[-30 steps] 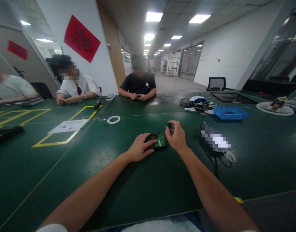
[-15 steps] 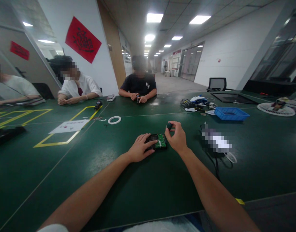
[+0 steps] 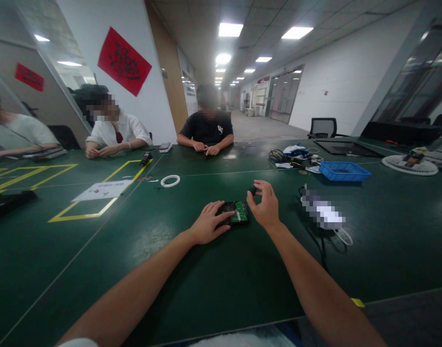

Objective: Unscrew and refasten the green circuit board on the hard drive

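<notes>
A hard drive (image 3: 240,212) lies on the green table in front of me, its green circuit board facing up. Over its left part spreads my left hand (image 3: 209,222), the thumb along the near edge and the other fingers across the top, holding it against the table. Just right of the drive, my right hand (image 3: 265,207) is raised in a pinch. Between its thumb and fingertips sits a small dark rounded piece (image 3: 253,190), mostly covered, whose kind I cannot make out.
Right of my hands lies a blurred-out device (image 3: 324,212) with cables. Farther off stand a blue tray (image 3: 345,172) and a tangle of cables (image 3: 279,155). A white ring (image 3: 170,181) and a paper sheet (image 3: 101,189) lie left. Several people sit around the table.
Both my hands and the hard drive stay almost where they were. The dark piece in my right fingers appears slightly more covered. Across the table, a person's hands have lowered a little.
</notes>
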`<state>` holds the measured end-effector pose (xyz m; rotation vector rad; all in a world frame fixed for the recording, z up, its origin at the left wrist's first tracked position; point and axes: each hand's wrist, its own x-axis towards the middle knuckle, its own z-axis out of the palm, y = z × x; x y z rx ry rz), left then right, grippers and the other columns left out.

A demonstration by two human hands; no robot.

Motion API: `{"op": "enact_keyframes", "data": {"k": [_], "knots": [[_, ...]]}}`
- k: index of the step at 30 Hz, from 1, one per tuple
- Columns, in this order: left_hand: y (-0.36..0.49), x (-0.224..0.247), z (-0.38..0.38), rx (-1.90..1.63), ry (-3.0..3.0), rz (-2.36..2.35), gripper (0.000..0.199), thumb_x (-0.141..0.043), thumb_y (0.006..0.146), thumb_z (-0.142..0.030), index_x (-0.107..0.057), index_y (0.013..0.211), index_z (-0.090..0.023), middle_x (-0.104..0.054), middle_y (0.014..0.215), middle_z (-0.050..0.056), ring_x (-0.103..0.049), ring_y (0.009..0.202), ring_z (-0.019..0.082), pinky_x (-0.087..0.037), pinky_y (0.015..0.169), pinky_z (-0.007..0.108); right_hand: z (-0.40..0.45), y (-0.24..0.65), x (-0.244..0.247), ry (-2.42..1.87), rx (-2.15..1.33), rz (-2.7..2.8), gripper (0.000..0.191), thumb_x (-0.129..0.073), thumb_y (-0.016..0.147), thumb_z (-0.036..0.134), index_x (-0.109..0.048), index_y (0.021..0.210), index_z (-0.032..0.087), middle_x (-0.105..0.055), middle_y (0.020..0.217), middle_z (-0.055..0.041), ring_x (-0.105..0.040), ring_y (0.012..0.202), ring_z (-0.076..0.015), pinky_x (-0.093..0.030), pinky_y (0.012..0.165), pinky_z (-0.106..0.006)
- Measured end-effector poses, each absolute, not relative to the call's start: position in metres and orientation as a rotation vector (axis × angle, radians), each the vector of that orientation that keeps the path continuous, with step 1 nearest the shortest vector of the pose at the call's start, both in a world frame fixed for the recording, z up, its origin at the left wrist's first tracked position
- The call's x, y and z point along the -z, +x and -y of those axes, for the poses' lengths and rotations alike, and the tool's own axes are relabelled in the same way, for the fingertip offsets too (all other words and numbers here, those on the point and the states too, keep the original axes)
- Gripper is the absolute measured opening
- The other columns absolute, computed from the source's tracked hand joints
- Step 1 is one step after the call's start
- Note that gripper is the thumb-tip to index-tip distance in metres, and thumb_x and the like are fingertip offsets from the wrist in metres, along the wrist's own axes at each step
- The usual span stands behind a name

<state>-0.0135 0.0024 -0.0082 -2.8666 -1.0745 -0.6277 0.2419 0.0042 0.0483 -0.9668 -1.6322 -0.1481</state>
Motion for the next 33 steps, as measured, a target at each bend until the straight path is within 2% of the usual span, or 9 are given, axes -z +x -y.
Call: {"op": "enact_keyframes", "data": {"k": [7,10,15,20,23,29,33], "knots": [[-0.0135,0.0053,-0.0007,0.648,-2.861,1.066,0.056,-0.057,0.097,-0.049,-0.047,0.151,-0.038,-0.029,0.161,0.009,-0.032,0.145,0.038,-0.028,0.117,0.062,-0.0031,0.2441,-0.0487,-1.032,0.188,1.643,0.023,-0.061,0.095,0.034,-0.056,0.114,0.022,-0.064,0.108,-0.0095,-0.066,0.085,-0.0213,-0.061,0.077,-0.039],[-0.0133,0.0046,-0.0010,0.640,-2.864,1.061,0.056,-0.058,0.097,-0.048,-0.046,0.151,-0.039,-0.030,0.161,0.010,-0.032,0.145,0.038,-0.029,0.116,0.063,0.0001,0.2446,-0.0512,-1.042,0.195,1.650,0.019,-0.056,0.096,0.032,-0.056,0.113,0.022,-0.063,0.107,-0.0104,-0.066,0.085,-0.0216,-0.059,0.078,-0.039],[-0.0127,0.0044,-0.0011,0.630,-2.864,1.055,0.056,-0.057,0.097,-0.048,-0.046,0.151,-0.038,-0.030,0.161,0.010,-0.032,0.144,0.037,-0.030,0.116,0.062,0.0010,0.2435,-0.0491,-1.030,0.121,1.674,0.025,-0.053,0.098,0.029,-0.054,0.121,0.023,-0.066,0.115,-0.0101,-0.068,0.091,-0.0219,-0.059,0.082,-0.038],[-0.0121,0.0034,-0.0001,0.615,-2.860,1.062,0.057,-0.058,0.097,-0.047,-0.045,0.151,-0.038,-0.030,0.161,0.010,-0.031,0.145,0.038,-0.029,0.116,0.063,0.0021,0.2432,-0.0504,-1.090,0.183,1.655,0.024,-0.058,0.096,0.035,-0.056,0.116,0.022,-0.065,0.104,-0.0083,-0.066,0.078,-0.0199,-0.058,0.075,-0.037],[-0.0121,0.0024,0.0003,0.598,-2.858,1.067,0.058,-0.058,0.097,-0.048,-0.044,0.152,-0.039,-0.027,0.162,0.010,-0.031,0.145,0.039,-0.029,0.115,0.064,0.0028,0.2436,-0.0518,-1.088,0.204,1.670,0.026,-0.058,0.096,0.036,-0.057,0.118,0.022,-0.062,0.101,-0.0082,-0.064,0.077,-0.0196,-0.058,0.074,-0.037],[-0.0120,0.0028,0.0006,0.610,-2.849,1.067,0.058,-0.059,0.096,-0.050,-0.045,0.152,-0.039,-0.027,0.163,0.010,-0.032,0.145,0.038,-0.030,0.116,0.062,-0.0041,0.2427,-0.0460,-1.028,0.153,1.616,0.032,-0.059,0.095,0.032,-0.053,0.125,0.021,-0.062,0.121,-0.0135,-0.067,0.092,-0.0225,-0.062,0.075,-0.038],[-0.0119,0.0036,0.0005,0.627,-2.847,1.066,0.058,-0.060,0.096,-0.049,-0.047,0.151,-0.037,-0.029,0.161,0.010,-0.033,0.144,0.037,-0.030,0.116,0.061,-0.0054,0.2437,-0.0444,-1.044,0.166,1.603,0.030,-0.063,0.094,0.036,-0.055,0.119,0.022,-0.065,0.113,-0.0108,-0.067,0.081,-0.0208,-0.062,0.074,-0.040]]}}
